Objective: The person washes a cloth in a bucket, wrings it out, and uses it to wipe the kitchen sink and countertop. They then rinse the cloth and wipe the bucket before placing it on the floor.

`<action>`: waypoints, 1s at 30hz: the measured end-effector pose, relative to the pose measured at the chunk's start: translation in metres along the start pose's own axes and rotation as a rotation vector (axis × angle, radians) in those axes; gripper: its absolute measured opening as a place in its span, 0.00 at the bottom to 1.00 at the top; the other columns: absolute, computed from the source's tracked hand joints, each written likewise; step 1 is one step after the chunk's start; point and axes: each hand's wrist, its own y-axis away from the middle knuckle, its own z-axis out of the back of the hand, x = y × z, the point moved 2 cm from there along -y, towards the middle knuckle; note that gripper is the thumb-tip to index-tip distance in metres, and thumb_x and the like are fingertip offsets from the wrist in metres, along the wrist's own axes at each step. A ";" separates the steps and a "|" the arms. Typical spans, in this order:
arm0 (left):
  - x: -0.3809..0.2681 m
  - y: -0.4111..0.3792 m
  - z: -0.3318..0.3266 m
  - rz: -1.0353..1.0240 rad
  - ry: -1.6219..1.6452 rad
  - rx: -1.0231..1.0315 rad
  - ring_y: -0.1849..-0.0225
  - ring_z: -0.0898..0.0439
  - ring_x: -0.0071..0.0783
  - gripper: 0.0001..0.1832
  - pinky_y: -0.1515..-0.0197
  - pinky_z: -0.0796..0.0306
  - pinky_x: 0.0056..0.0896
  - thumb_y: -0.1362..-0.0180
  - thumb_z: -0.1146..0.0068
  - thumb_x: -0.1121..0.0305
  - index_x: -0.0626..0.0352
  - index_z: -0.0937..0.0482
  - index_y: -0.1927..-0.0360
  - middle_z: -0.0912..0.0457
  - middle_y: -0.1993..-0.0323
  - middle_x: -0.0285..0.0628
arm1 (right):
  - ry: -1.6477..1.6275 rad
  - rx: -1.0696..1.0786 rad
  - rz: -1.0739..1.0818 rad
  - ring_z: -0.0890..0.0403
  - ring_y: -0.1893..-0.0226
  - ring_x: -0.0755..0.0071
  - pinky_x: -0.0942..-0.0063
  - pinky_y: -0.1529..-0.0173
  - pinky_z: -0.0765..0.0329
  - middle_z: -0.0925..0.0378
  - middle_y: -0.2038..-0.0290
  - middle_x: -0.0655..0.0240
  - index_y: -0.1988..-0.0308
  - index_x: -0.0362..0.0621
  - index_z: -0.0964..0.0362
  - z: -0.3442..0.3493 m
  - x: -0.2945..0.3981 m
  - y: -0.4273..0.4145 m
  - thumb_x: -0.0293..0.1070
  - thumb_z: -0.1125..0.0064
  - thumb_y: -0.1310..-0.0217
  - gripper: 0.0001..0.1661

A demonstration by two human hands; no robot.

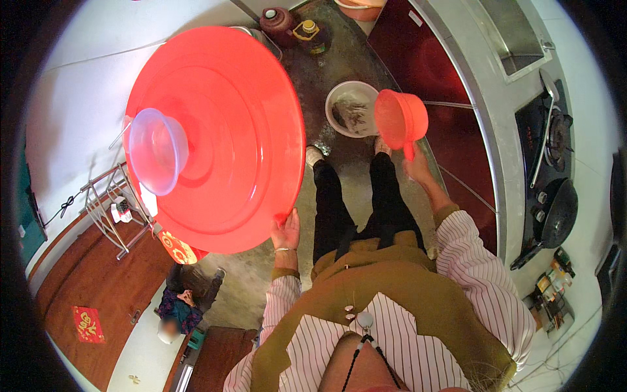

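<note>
A red plastic dipper (399,120) is in my right hand (417,165), which is closed around its handle. Beyond it on the floor stands a pale round basin (334,126) with water and a dark patch inside. My left hand (286,234) is palm up at the near edge of a large round red plastic lid or tub (230,196), apparently touching its rim, fingers extended. On that red surface rests a translucent bluish plastic bowl (156,152), seen tilted. What supports the large red piece is hidden.
Right: dark red cabinets (460,137), a counter with sink (514,34), gas stove (558,137) and black wok (556,215). Far end: a brown jug (277,24) and yellow-capped bottle (311,36). Left: a metal rack (112,210), wooden door (98,284) and another person (183,304).
</note>
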 end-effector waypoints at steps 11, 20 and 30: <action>0.020 0.013 -0.018 0.169 -0.276 0.078 0.41 0.33 0.50 0.24 0.43 0.32 0.48 0.37 0.56 0.58 0.68 0.38 0.47 0.35 0.42 0.55 | 0.791 -0.019 -0.003 0.27 0.55 0.42 0.54 0.54 0.28 0.31 0.54 0.48 0.37 0.48 0.51 0.015 0.041 0.017 0.25 0.47 0.49 0.40; 0.030 0.000 -0.056 0.279 -0.449 0.289 0.48 0.26 0.43 0.16 0.47 0.28 0.43 0.36 0.55 0.59 0.61 0.30 0.53 0.25 0.51 0.48 | 0.495 -0.247 0.280 0.25 0.56 0.51 0.60 0.54 0.27 0.30 0.54 0.49 0.41 0.41 0.44 -0.008 0.079 0.032 0.28 0.46 0.48 0.33; 0.071 -0.022 -0.063 0.359 -0.622 0.316 0.51 0.24 0.41 0.18 0.48 0.30 0.40 0.35 0.58 0.57 0.61 0.32 0.51 0.24 0.55 0.48 | -0.567 0.479 0.124 0.26 0.71 0.76 0.74 0.66 0.26 0.27 0.66 0.63 0.40 0.36 0.44 -0.153 0.242 0.061 0.36 0.43 0.43 0.34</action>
